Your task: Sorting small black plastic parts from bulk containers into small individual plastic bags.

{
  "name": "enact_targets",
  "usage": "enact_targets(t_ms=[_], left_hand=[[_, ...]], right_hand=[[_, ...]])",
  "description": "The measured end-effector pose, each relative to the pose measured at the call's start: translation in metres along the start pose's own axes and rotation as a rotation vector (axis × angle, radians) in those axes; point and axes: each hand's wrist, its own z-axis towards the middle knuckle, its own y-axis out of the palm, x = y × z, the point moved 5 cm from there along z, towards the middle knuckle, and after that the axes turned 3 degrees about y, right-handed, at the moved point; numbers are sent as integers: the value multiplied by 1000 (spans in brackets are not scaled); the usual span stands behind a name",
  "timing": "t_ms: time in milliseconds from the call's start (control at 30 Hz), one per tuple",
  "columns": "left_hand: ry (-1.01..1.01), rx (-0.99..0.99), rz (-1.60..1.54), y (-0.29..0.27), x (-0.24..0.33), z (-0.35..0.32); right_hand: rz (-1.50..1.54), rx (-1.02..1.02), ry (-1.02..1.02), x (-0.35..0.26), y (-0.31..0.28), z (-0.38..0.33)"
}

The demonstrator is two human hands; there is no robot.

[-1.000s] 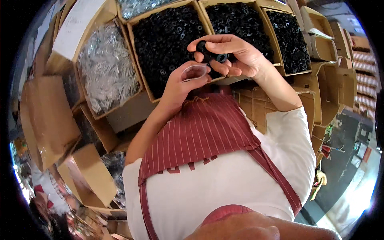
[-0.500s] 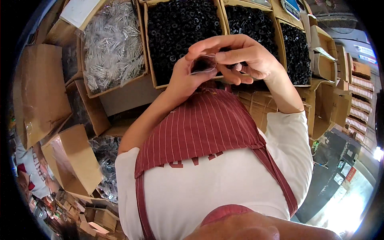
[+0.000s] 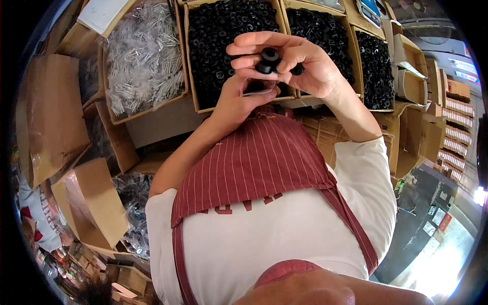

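Note:
My left hand (image 3: 235, 101) is closed round a small clear plastic bag (image 3: 258, 92), its mouth spread and dark inside. Just above that mouth, my right hand (image 3: 316, 66) curls with its fingers around several black bushings (image 3: 270, 54). They are short round pieces with a centre hole; one more shows by the palm. Beneath both hands lies a cardboard box of black ring-shaped parts (image 3: 218, 38). To its right stands a second box of small black parts (image 3: 323, 38).
At the left is a box of bagged silvery pointed parts (image 3: 145, 56). Another box of black parts (image 3: 373, 66) and a scale (image 3: 369, 12) are at the right. An open carton (image 3: 96, 203) stands lower left. Beyond it, part of another person (image 3: 40, 218) shows at the far left.
My right hand has lifted up and slightly left from the bag's mouth, turning so the black bushings show between its fingers. My left hand stays almost in place with the bag.

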Motion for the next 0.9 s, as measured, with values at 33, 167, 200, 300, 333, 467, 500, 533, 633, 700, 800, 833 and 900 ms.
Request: enact_targets(t_ms=[33,167,200,300,333,467,500,533,633,700,800,833,900], left_hand=[[-3,-8,24,0,1,0],[-41,-15,76,-1,2,0],[-41,-14,75,-1,2,-1],[-42,34,-4,-1,4,-2],[-53,27,-3,-1,5,-2],[-4,26,71,3,13,0],[-5,26,71,2,13,0],[-3,14,110,2,13,1],[4,3,147,3,11,1],[7,1,147,4,8,1],[169,11,318,6,11,1],[169,40,335,6,14,-1],[168,68,351,6,16,-2]], right_hand=[[-72,-53,-26,0,0,1],[-176,-214,-113,3,3,2],[-175,-214,-112,3,3,2],[-473,-183,-221,-4,8,-2],[-542,-178,-255,-7,9,-4],[-677,-185,-344,-10,11,-8],[-676,-184,-344,-11,13,-9],[-654,-171,-340,-11,16,-10],[-616,-163,-337,-10,20,-8],[-598,-166,-340,-7,20,-4],[-618,-251,-364,1,24,0],[-616,-250,-365,2,25,2],[-565,-232,-350,4,26,4]])
